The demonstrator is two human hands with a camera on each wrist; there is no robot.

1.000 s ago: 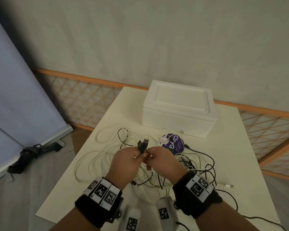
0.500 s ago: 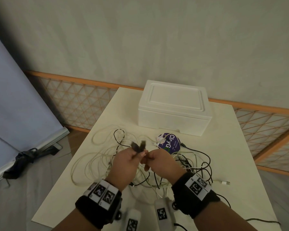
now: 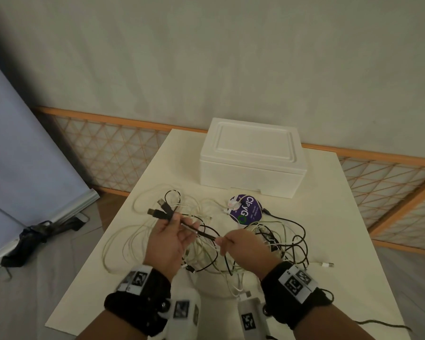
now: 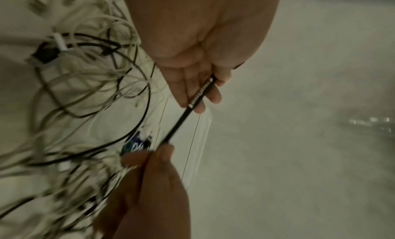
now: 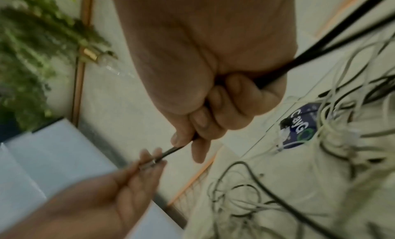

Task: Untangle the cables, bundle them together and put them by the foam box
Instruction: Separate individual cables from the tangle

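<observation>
A doubled black cable (image 3: 201, 231) runs taut between my hands above the table. My left hand (image 3: 176, 220) pinches it just behind its two dark USB plugs (image 3: 158, 209), which point up and left. My right hand (image 3: 220, 241) grips the same cable a short way to the right, fingers curled round it (image 5: 213, 117). In the left wrist view the black cable (image 4: 192, 107) crosses my left fingers (image 4: 190, 92). Under and right of my hands lies a tangle of black and white cables (image 3: 275, 241). The white foam box (image 3: 253, 163) stands shut at the table's far side.
A round purple label (image 3: 245, 212) lies in front of the box among the cables. Loose white cable loops (image 3: 123, 244) spread toward the cream table's (image 3: 334, 212) left edge. A white plug (image 3: 326, 265) lies at right. A dark bundle (image 3: 35, 234) lies on the floor at left.
My hands, close together a second ago, have drawn apart. The right hand has slid rightward along the black cable, and the left has carried the plugs up and left.
</observation>
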